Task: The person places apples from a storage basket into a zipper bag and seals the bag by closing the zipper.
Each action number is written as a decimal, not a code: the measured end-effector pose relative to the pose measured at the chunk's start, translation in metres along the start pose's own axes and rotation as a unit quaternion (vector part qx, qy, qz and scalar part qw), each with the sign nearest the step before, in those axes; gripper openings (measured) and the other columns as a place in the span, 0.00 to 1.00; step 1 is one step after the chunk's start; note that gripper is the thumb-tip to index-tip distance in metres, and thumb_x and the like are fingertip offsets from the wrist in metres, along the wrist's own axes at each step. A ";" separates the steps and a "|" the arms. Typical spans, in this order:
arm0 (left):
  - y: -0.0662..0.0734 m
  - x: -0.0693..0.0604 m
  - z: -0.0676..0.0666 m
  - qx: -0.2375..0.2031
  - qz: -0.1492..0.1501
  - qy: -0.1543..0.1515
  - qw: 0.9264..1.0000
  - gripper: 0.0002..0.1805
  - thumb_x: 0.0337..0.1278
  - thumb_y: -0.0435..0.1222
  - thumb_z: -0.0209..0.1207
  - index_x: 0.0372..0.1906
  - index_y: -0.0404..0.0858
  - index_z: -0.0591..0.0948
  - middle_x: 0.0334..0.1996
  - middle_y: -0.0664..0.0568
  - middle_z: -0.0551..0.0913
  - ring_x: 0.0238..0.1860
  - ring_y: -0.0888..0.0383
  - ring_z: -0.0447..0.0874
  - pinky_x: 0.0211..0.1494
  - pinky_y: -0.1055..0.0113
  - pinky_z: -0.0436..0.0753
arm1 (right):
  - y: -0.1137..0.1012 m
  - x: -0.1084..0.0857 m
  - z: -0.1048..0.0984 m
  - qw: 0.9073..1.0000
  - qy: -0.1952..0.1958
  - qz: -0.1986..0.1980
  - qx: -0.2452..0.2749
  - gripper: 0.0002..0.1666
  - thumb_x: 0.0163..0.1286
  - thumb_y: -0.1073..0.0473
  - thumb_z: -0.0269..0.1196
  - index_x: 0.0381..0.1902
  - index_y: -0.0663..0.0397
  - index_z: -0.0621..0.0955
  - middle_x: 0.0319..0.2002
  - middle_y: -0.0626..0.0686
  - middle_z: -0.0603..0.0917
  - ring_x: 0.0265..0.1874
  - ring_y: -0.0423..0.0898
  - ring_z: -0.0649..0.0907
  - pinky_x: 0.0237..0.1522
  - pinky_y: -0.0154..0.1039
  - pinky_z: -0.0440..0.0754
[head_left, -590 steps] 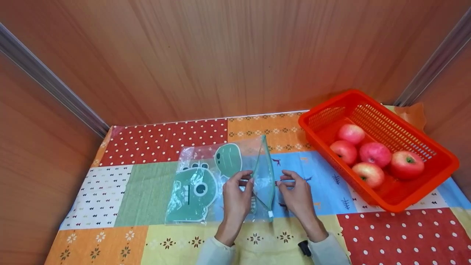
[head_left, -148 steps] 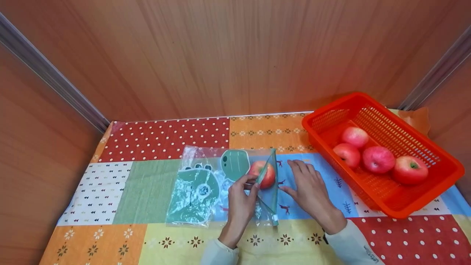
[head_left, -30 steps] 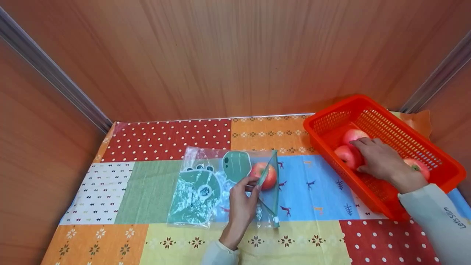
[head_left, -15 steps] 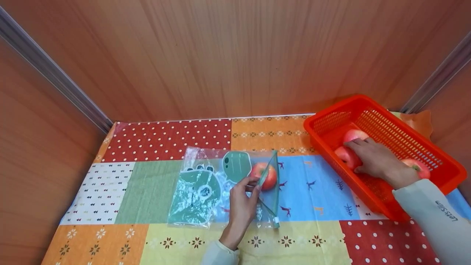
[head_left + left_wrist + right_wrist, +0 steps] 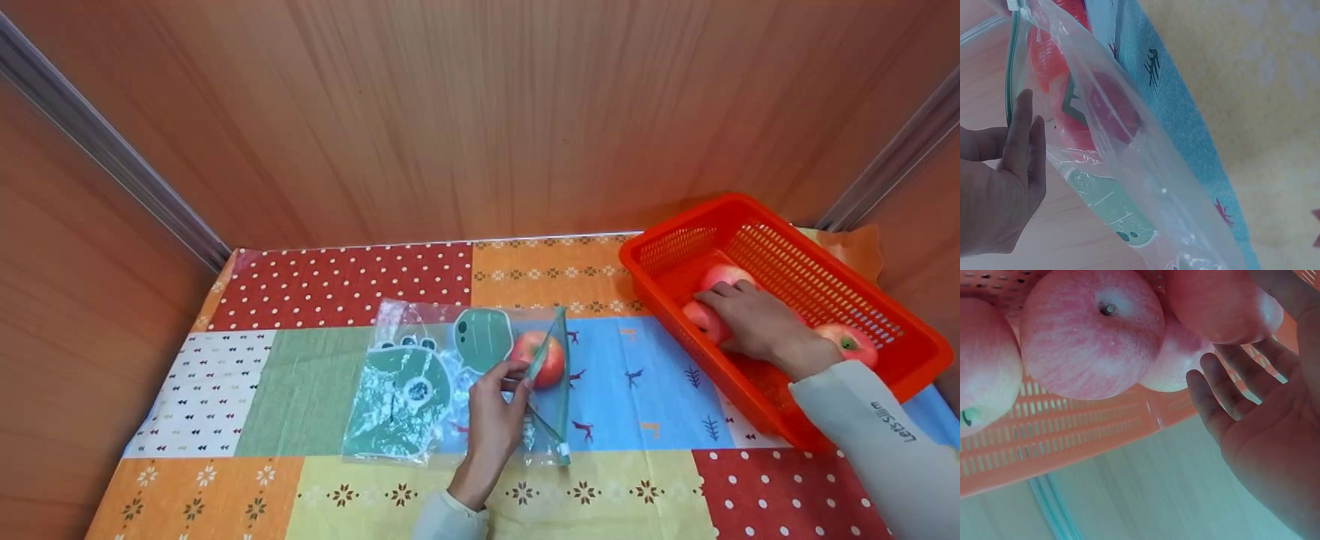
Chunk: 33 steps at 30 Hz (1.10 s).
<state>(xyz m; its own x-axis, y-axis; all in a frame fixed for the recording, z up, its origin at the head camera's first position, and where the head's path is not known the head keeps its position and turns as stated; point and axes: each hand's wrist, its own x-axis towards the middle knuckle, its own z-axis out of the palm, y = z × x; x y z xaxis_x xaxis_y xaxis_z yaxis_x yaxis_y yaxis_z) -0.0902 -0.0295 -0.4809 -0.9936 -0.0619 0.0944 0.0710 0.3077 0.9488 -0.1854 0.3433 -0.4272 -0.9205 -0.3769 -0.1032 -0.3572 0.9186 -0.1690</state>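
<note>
Patchwork cloth, apples, "Let'sSlim" on sleeve

The bag looks to me like thin, clear plastic, glossy and crinkled, with bright glints; its zip strip is smooth, duller plastic. The apples have smooth skins with a soft sheen. The basket is smooth moulded plastic, mildly shiny. My sleeve is matt cloth, as is the lightly creased tablecloth. The wall appears to be smooth, wood-grained board, its edging dull metal.
</note>
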 end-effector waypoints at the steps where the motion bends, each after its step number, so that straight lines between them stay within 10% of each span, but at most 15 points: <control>1: 0.000 0.000 0.000 0.000 -0.004 -0.001 1.000 0.11 0.65 0.23 0.65 0.49 0.33 0.87 0.41 0.48 0.89 0.38 0.57 0.85 0.40 0.69 0.86 | 0.000 0.000 0.000 1.000 0.002 -0.001 -0.003 0.51 0.48 0.56 0.85 0.70 0.56 0.77 0.61 0.63 0.80 0.55 0.64 0.78 0.55 0.70 0.83; 22: 0.000 -0.001 0.000 0.006 -0.016 -0.006 1.000 0.12 0.66 0.23 0.65 0.51 0.34 0.87 0.42 0.49 0.89 0.39 0.57 0.85 0.41 0.70 0.86 | 0.006 0.002 0.000 1.000 -0.008 0.000 -0.011 0.48 0.45 0.53 0.86 0.65 0.56 0.79 0.55 0.59 0.83 0.51 0.60 0.78 0.54 0.66 0.83; 33: 0.000 -0.001 0.002 0.002 -0.010 0.002 1.000 0.10 0.65 0.22 0.65 0.48 0.33 0.87 0.40 0.48 0.88 0.37 0.56 0.85 0.37 0.70 0.86 | 0.006 -0.010 -0.002 0.998 0.048 -0.029 -0.016 0.47 0.43 0.54 0.87 0.60 0.61 0.79 0.54 0.62 0.84 0.47 0.59 0.81 0.50 0.67 0.86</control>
<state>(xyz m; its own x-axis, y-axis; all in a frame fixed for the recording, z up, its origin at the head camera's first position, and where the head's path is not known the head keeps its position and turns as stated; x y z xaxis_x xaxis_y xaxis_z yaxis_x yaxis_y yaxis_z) -0.0897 -0.0279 -0.4810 -0.9945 -0.0722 0.0758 0.0498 0.3102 0.9494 -0.1783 0.3530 -0.4250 -0.9084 -0.4180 0.0000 -0.4138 0.8994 -0.1410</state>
